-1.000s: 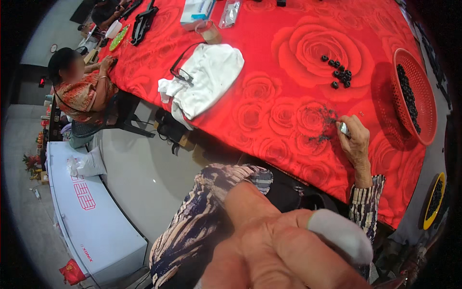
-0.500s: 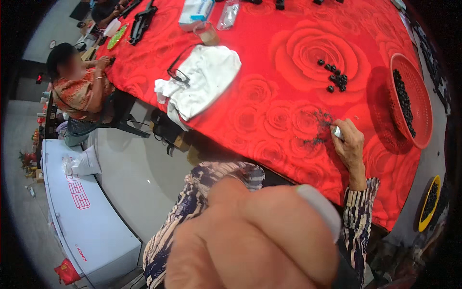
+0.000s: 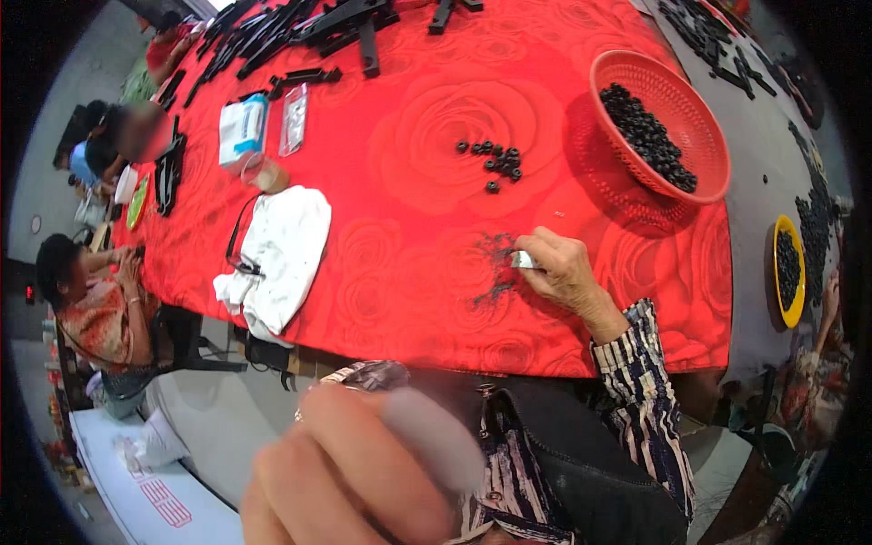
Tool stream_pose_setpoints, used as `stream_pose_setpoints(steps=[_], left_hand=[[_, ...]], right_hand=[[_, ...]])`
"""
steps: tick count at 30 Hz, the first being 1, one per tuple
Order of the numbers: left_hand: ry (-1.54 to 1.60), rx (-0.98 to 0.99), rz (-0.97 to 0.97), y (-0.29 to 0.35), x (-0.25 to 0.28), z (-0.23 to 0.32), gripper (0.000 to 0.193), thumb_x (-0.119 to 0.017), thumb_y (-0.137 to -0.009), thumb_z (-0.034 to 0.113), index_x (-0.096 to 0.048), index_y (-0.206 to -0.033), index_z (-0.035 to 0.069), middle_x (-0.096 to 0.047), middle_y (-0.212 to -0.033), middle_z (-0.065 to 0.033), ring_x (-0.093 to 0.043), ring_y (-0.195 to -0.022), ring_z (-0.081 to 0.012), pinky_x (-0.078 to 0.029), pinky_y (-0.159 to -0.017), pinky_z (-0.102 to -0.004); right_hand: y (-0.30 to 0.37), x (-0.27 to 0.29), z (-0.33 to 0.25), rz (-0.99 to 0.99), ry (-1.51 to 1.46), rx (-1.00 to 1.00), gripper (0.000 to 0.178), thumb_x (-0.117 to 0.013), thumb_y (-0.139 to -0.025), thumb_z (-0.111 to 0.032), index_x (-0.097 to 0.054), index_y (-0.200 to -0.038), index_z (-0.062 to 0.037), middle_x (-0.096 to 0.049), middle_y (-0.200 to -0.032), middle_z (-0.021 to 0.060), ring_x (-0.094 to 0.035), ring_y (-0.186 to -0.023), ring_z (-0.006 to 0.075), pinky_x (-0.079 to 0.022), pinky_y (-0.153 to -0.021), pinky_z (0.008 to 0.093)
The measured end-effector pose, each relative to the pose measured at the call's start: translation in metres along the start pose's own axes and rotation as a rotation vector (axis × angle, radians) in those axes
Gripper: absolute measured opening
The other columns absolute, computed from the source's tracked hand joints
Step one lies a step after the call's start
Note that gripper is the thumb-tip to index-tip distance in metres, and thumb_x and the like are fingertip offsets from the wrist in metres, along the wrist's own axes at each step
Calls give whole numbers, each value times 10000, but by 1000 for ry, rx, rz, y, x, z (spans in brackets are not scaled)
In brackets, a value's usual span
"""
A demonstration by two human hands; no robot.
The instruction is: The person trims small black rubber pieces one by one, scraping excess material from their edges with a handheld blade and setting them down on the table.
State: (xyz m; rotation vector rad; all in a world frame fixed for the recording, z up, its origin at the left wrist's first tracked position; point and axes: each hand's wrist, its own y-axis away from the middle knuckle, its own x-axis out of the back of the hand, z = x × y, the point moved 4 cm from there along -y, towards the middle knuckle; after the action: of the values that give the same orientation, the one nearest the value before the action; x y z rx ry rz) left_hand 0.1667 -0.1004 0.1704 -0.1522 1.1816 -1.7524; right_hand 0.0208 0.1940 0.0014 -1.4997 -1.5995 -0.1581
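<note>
Close to the camera, my left hand [image 3: 341,463] is large and blurred, its fingers curled in. A pale grey-white patch shows at one fingertip; whatever the fingers may hold is hidden. My right hand [image 3: 565,277] rests over the red cloth [image 3: 400,318], fingers closed. At its fingertips is a small silvery-white piece [image 3: 525,260]; whether it is gripped or wrapped on a finger is unclear. Thin black shavings [image 3: 496,292] lie scattered just left of that hand. Beyond them sits a loose group of small round black parts [image 3: 502,164], each apparently with a hole.
At right, a red plastic basket [image 3: 719,173] holds many black parts; a yellow dish [image 3: 793,313] holds more. Glasses [image 3: 242,263] lie on a white cloth [image 3: 289,241] near a cup [image 3: 267,174]. Long black pieces [image 3: 263,41] cover the far edge. People sit at left.
The view has swung right and tilted up, showing more of the far table and basket. My left hand stays close and curled. The right hand remains beside the shavings.
</note>
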Motion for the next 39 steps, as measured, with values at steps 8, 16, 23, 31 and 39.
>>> stream_pose_setpoints(steps=[8,16,23,31,39], left_hand=[[-705,642,-41,-70,67,-239,305,-645,-781,50,-549,-1064,-8,-530,-986,-120,-549,-802,-179,-459,-651,-255],[-1241,291,-322,-80,120,-341,517,-654,-787,318,-498,-1171,9,-509,-1084,-176,-469,-1029,-312,-365,-902,-400],[-1030,265,-662,-57,71,-359,352,-636,-778,231,-585,-1082,60,-546,-1116,-136,-482,-1080,-313,-378,-919,-411],[-951,277,-628,-40,73,-312,349,-646,-752,112,-570,-1085,39,-534,-1141,-141,-472,-1108,-309,-368,-948,-401],[-1138,436,-321,-45,122,-273,152,-683,-736,112,-625,-855,37,-596,-787,-68,-540,-753,-215,-434,-665,-332]], right_hand=[[-8,8,2,206,-251,-131,93,-634,-740,-17,-588,-820,-16,-493,-638,77,-496,-534,176,-373,-477,286],[-12,6,-4,184,-229,-198,78,-642,-760,-28,-589,-816,-20,-484,-633,70,-458,-500,162,-349,-461,280],[-10,5,3,185,-173,-153,94,-649,-749,-35,-585,-817,-25,-468,-642,75,-455,-516,180,-350,-470,298],[-13,6,6,241,-257,-219,64,-639,-768,-41,-599,-813,-19,-507,-645,52,-456,-535,105,-353,-481,251],[-9,13,15,228,-338,-423,86,-635,-793,-63,-601,-824,9,-577,-696,79,-533,-612,114,-420,-552,252]])
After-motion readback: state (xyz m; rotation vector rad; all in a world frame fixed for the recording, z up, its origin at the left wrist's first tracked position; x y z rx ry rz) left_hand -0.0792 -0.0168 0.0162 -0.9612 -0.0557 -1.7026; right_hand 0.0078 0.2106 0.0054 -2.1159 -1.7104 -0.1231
